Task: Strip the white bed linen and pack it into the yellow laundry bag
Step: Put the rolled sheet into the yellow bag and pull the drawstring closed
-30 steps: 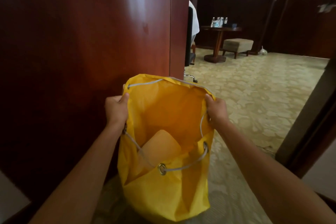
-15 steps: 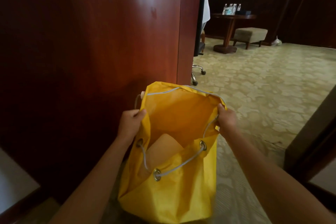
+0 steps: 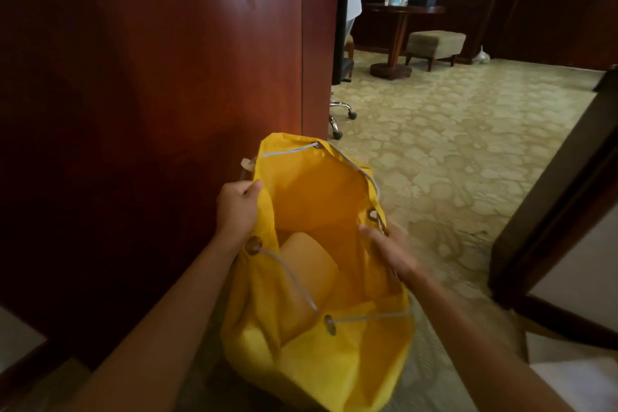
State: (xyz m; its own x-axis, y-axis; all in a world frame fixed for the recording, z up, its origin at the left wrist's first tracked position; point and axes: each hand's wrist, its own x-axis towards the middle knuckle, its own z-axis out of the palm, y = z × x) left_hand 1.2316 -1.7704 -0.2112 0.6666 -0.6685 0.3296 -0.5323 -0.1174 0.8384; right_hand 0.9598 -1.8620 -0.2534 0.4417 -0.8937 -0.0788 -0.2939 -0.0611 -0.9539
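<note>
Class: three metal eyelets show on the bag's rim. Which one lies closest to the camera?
The eyelet on the yellow laundry bag, lowest in view, where two cord runs meet; the others sit beside each wrist.

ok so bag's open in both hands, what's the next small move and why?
Probably carry the yellow laundry bag on toward the room ahead, keeping its mouth spread. The left hand grips the rim; the right hand, blurred, is at the opposite rim by a grommet. No white linen shows inside, only a flat yellow-tinted shape at the bottom, and no bed is in view, so stripping can't begin here.
</note>
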